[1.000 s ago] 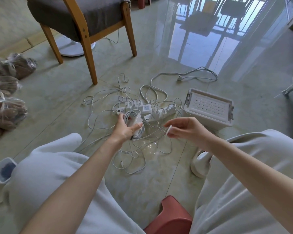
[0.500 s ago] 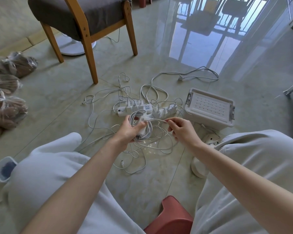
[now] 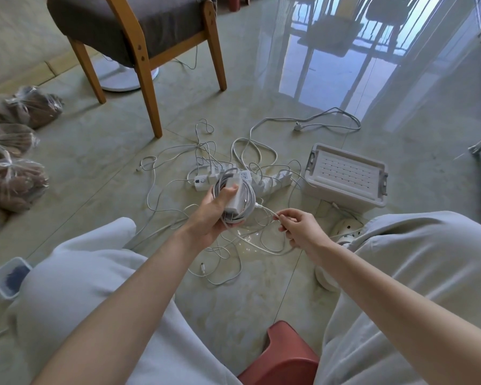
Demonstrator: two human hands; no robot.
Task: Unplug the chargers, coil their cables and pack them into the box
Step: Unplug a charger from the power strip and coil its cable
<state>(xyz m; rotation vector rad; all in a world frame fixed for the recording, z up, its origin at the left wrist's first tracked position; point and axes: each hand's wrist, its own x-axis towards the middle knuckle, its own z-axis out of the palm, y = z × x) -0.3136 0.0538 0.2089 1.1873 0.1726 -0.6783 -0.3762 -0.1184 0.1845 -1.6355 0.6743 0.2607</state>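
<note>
My left hand [image 3: 214,211] grips a white charger [image 3: 233,194] with its cable wound in loops around it, thumb pressed on top. My right hand [image 3: 299,229] pinches the loose tail of that cable [image 3: 270,212] just right of the coil. Behind them on the floor lies a white power strip [image 3: 272,180] with several chargers plugged in, amid a tangle of white cables [image 3: 175,162]. The grey box [image 3: 345,176], its lid on, stands to the right of the strip.
A wooden chair [image 3: 142,48] stands at the back left, a fan base [image 3: 122,79] under it. Plastic bags [image 3: 11,176] line the left edge. A small container [image 3: 7,276] sits by my left knee, a red stool [image 3: 283,357] below me.
My left hand has lifted and turned the charger so the coil faces up. My right hand has drawn back and down to the right, pulling the cable's tail taut.
</note>
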